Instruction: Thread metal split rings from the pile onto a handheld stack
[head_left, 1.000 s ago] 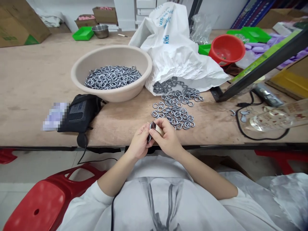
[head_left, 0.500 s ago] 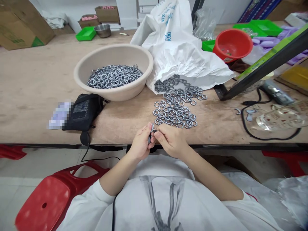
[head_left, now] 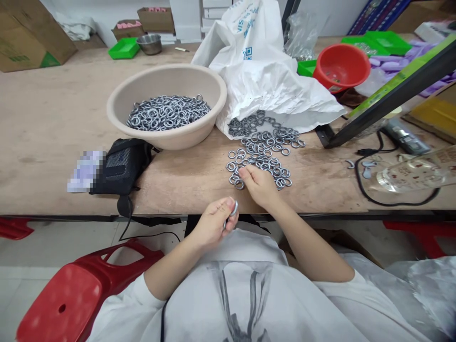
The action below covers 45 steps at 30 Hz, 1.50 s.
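My left hand is closed near the table's front edge, its thumb and fingers round grey rings. One ring stands up beside the thumb; another shows partly lower down between the fingers. My right hand reaches over the near side of a loose pile of grey rings. Its fingers are curled with the thumb against them, and whatever they hold is hidden. The pile spills from the mouth of a white sack. Many more rings fill the bottom of a beige basin to the left.
A black pouch lies left of my hands, its cable hanging off the edge. At right are a black metal frame, a cable and a clear plastic cup. A red bowl stands behind. A red stool is below left.
My hands have come apart. The right has moved forward onto the ring pile; the left has lowered slightly toward me, still holding rings. The thin dark piece seen between the hands is out of sight.
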Each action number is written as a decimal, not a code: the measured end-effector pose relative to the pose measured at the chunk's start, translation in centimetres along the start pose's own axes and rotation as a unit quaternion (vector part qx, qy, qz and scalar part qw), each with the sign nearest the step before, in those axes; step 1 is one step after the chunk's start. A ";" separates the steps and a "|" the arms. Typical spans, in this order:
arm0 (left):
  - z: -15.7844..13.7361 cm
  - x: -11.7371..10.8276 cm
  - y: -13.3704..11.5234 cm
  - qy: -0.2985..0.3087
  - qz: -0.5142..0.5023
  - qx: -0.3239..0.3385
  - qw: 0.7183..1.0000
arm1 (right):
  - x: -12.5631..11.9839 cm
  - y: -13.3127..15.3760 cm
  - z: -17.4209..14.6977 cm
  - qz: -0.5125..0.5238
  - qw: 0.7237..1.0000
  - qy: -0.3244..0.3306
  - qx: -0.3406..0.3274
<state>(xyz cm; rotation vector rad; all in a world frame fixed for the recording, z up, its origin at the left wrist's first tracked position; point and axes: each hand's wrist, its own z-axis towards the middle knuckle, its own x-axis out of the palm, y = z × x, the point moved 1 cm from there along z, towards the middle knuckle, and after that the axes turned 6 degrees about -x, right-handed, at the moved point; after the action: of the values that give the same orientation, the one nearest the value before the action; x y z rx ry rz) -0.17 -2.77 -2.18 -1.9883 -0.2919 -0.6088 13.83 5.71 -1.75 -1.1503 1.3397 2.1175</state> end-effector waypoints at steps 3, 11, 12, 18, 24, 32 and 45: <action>-0.1 -0.8 -0.3 -0.024 -0.019 0.006 1.000 | 0.0 -0.8 2.3 -0.096 0.995 0.005 0.017; 0.7 -3.1 -2.2 -0.128 -0.092 0.040 0.987 | 0.6 0.1 6.0 -0.181 0.982 0.055 -0.019; 0.8 -3.2 -2.3 -0.139 -0.100 0.044 0.984 | 0.5 0.2 5.8 -0.143 0.989 0.045 -0.016; 2.2 -2.0 -1.2 -0.128 -0.009 0.122 0.984 | 0.0 2.9 1.5 0.233 0.972 0.031 -0.013; 2.0 -0.8 -1.2 -0.091 -0.038 0.061 0.993 | -0.5 2.5 -1.7 0.440 0.895 0.061 0.032; 1.3 -0.2 -2.0 -0.085 -0.111 -0.021 0.990 | -1.0 0.7 -3.2 0.249 0.967 0.055 -0.004; 0.5 0.6 -1.1 -0.068 -0.075 -0.040 0.994 | -0.6 2.5 -1.8 0.293 0.955 0.005 -0.044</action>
<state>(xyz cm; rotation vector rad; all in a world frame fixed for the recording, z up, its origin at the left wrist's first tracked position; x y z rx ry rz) 0.00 -1.89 -1.25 -2.1035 -0.5103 -0.5872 13.27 3.06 -0.27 -0.8621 1.7744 2.5944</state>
